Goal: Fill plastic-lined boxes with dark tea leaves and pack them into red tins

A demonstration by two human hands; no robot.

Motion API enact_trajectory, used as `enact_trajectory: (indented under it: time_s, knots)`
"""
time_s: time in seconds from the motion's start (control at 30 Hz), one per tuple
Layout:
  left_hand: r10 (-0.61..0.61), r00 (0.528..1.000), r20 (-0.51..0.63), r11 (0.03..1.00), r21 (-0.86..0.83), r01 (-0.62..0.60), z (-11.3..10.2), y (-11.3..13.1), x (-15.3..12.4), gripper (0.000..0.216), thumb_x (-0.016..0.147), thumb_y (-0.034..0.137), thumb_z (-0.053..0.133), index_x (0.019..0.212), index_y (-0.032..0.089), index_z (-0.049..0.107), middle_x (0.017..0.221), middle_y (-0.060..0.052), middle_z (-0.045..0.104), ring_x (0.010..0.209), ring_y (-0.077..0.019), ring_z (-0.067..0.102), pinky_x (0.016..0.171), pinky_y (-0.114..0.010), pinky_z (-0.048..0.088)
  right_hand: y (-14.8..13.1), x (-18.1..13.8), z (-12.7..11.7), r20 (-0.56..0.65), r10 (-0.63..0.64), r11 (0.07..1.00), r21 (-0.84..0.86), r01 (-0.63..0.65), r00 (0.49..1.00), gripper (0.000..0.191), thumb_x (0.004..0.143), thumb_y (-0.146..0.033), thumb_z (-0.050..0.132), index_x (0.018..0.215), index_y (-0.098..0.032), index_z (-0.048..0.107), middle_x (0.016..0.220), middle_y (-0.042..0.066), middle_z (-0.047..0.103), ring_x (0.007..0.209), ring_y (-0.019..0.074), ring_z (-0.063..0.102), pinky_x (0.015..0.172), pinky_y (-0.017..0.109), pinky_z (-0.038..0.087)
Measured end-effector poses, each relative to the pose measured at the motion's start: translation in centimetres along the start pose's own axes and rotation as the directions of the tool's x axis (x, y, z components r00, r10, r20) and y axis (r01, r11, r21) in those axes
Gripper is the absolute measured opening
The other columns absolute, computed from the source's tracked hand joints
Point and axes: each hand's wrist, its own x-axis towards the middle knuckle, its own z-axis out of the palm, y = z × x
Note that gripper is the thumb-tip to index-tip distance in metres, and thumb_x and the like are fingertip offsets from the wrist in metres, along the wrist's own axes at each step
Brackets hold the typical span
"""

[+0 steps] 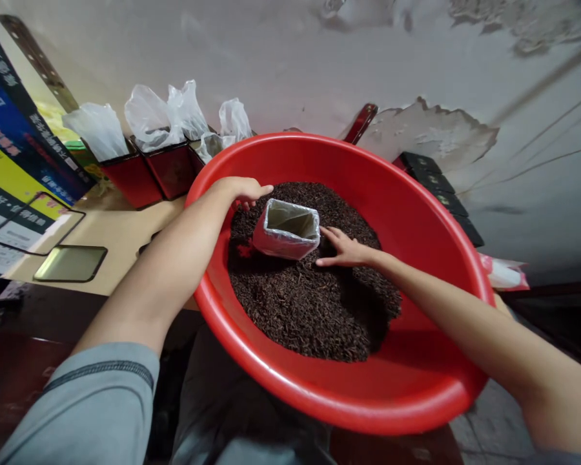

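A big red plastic basin [416, 213] sits tilted in front of me and holds a heap of dark loose tea leaves [310, 303]. A small red box lined with a clear plastic bag [286, 229] lies on its side on the heap, its mouth open towards me. My left hand [242, 191] reaches over the basin's left rim and curls at the far left side of the box. My right hand [343, 248] rests on the leaves against the box's right side, fingers stretched out and together.
On the tan table [111, 232] to the left stand three red boxes with clear bag liners [155, 168]. A flat metal lid [70, 263] lies near the table's front. A stack of dark boxes [440, 190] leans behind the basin at right. Printed cartons [14, 148] fill the far left.
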Motion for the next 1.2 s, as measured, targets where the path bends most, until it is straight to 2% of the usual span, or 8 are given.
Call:
enact_trajectory:
  time_s: [0.1,0.23,0.57,0.73,0.83,0.97,1.07,1.2]
  knots:
    - [0.142,0.99,-0.01,0.99,-0.015,-0.142,0.4,0.8,-0.4,0.07,0.103,0.063,0.026,0.151,0.021,0.055,0.135,-0.014,0.069,0.112,-0.0267,0.069,0.09,-0.032,0.052,-2.0,-0.4,1.0,0.037,-0.02,0.997,-0.072,0.022,0.999,0.134,0.061,-0.081,0.076,0.166,-0.022,0.018,0.168,0.027,0.017,0.155,0.0523,0.016,0.111,0.078,0.033]
    - [0.333,0.942,-0.041,0.938,0.119,-0.326,0.4,0.9,-0.5,0.07,0.092,0.07,0.048,0.144,0.025,0.062,0.144,-0.008,0.064,0.122,-0.0244,0.062,0.094,-0.027,0.049,-3.5,-0.4,0.4,0.024,-0.034,0.992,-0.122,0.037,0.999,0.112,0.065,-0.06,0.083,0.156,-0.014,0.036,0.152,0.029,0.041,0.142,0.0493,0.041,0.107,0.063,0.047]
    - [0.277,0.961,0.0,0.927,0.262,-0.267,0.3,0.4,0.3,0.07,0.075,0.024,0.06,0.145,0.024,0.06,0.144,-0.005,0.066,0.122,-0.0214,0.063,0.099,-0.024,0.047,-4.0,-0.1,1.3,-0.066,-0.108,0.988,-0.12,0.1,0.992,0.069,0.077,-0.029,0.077,0.139,-0.016,0.05,0.134,0.019,0.058,0.111,0.0339,0.067,0.096,0.042,0.054]
    - [0.205,0.979,0.013,0.949,0.24,-0.202,0.7,0.6,0.1,0.073,0.069,0.02,0.057,0.143,0.023,0.062,0.139,-0.005,0.068,0.117,-0.022,0.065,0.091,-0.023,0.05,-3.3,0.2,-1.5,-0.173,-0.135,0.989,-0.088,0.121,0.976,0.05,0.078,-0.021,0.072,0.126,-0.02,0.059,0.126,0.014,0.065,0.113,0.0303,0.066,0.096,0.04,0.053]
    - [0.155,0.988,0.025,0.965,0.208,-0.157,0.9,0.8,-0.1,0.075,0.064,0.017,0.056,0.139,0.021,0.065,0.135,-0.008,0.07,0.11,-0.0247,0.067,0.08,-0.025,0.053,-3.1,-0.5,-5.1,-0.381,-0.135,0.988,0.02,0.155,0.915,0.04,0.074,-0.021,0.072,0.113,-0.02,0.062,0.116,0.01,0.068,0.106,0.0282,0.066,0.095,0.042,0.053]
    - [0.132,0.99,0.049,0.979,0.152,-0.138,1.2,1.2,-0.4,0.075,0.06,0.015,0.054,0.133,0.019,0.068,0.132,-0.011,0.07,0.107,-0.0274,0.069,0.07,-0.026,0.054,-5.4,-2.4,-10.1,-0.607,-0.23,0.931,0.089,0.353,0.761,0.039,0.069,-0.021,0.071,0.107,-0.024,0.061,0.105,0.005,0.069,0.093,0.0245,0.065,0.085,0.04,0.055]
    - [0.121,0.992,0.043,0.984,0.123,-0.126,1.3,1.3,-0.6,0.073,0.061,0.013,0.053,0.132,0.018,0.068,0.129,-0.011,0.071,0.107,-0.027,0.068,0.07,-0.027,0.054,-8.8,-3.0,-12.0,-0.666,-0.342,0.878,0.025,0.478,0.663,0.037,0.069,-0.022,0.071,0.105,-0.024,0.062,0.104,0.005,0.068,0.093,0.0242,0.063,0.085,0.04,0.055]
    - [0.12,0.993,0.019,0.984,0.134,-0.122,1.4,1.2,-0.8,0.059,0.068,0.015,0.054,0.124,0.014,0.071,0.121,-0.013,0.073,0.1,-0.0269,0.069,0.073,-0.029,0.056,-12.8,-1.3,-11.1,-0.621,-0.467,0.831,-0.063,0.553,0.63,0.041,0.069,-0.017,0.071,0.109,-0.021,0.065,0.111,0.008,0.066,0.099,0.0249,0.062,0.089,0.041,0.054]
